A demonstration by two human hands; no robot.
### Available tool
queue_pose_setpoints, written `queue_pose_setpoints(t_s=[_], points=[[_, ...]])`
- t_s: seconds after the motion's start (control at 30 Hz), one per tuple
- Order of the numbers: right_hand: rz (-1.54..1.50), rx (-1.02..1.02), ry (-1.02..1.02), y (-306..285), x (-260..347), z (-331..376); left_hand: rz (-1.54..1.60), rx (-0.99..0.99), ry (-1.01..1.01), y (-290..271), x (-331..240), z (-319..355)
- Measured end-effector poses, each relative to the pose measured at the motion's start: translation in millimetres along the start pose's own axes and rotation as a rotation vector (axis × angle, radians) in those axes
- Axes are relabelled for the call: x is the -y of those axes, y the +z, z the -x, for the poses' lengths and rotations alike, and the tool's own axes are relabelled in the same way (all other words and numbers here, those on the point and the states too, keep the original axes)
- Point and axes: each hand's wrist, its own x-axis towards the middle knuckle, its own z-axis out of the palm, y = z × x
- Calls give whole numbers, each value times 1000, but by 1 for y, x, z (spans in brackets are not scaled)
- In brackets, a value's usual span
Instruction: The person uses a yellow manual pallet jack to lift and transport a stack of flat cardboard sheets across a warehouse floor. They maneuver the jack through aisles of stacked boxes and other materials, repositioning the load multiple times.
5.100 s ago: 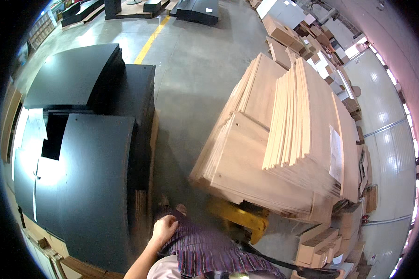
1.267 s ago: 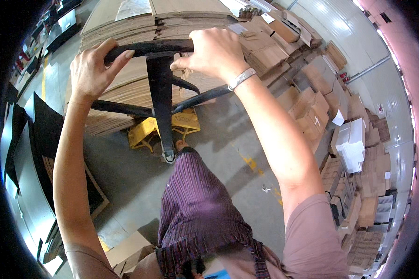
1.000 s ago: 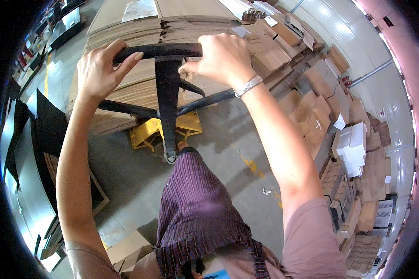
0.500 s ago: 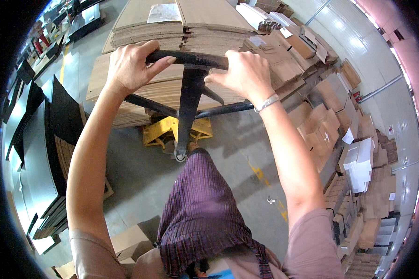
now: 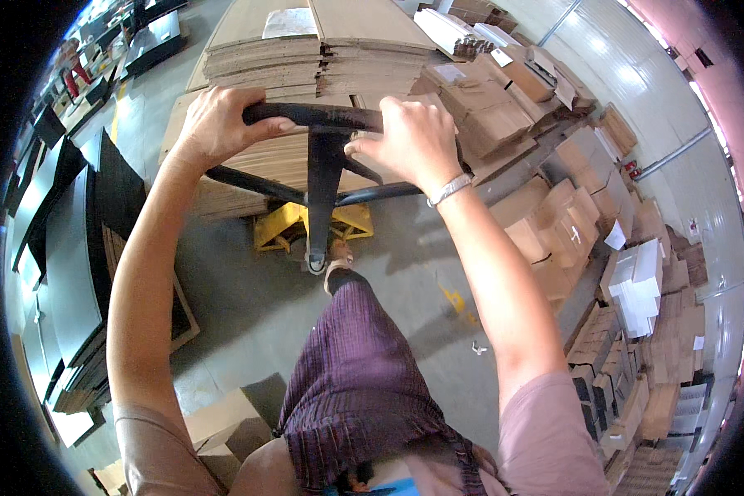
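Note:
Both my arms reach forward to the black handle of a pallet jack. My left hand is closed over the left end of its crossbar, with the thumb along the near side. Around the right end my right hand is closed, a bracelet at its wrist. The black shaft runs down to the yellow base of the jack, near my foot. Beyond the handle stands a tall load of flat brown cardboard sheets, with a white paper on top. How the load rests on the forks is hidden.
Stacked dark panels stand at the left. Cardboard boxes and bundles line the right wall. An open carton sits low at the left, and a small white scrap lies on the grey floor. Another person is far off at upper left.
The handle and both hands have shifted slightly left and lower in the picture, both still gripping. My foot now shows beside the jack's base.

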Motion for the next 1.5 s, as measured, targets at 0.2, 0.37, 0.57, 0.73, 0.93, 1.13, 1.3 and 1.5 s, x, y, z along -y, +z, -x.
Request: queue_pose_setpoints(t_s=[0.2, 0.37, 0.57, 0.73, 0.93, 1.13, 1.3, 1.5], points=[[-226, 159, -102, -39, 18, 78, -58, 204, 22, -36, -44, 76], [-616, 935, -28, -68, 7, 130, -89, 286, -19, -54, -90, 162], [-579, 756, -189, -79, 37, 255, -103, 273, -41, -44, -141, 281], [-602, 762, -181, -77, 47, 354, -94, 304, -191, -17, -205, 371], [-636, 699, -155, -53, 24, 463, -40, 355, -285, 22, -286, 450], [-639, 876, -150, -90, -6, 481, -13, 331, -255, 16, -337, 452], [-684, 890, -162, -130, -18, 456, -4, 203, -246, -23, -346, 429], [-636, 357, -197, -160, -34, 402, -55, 10, -150, -57, -331, 366]])
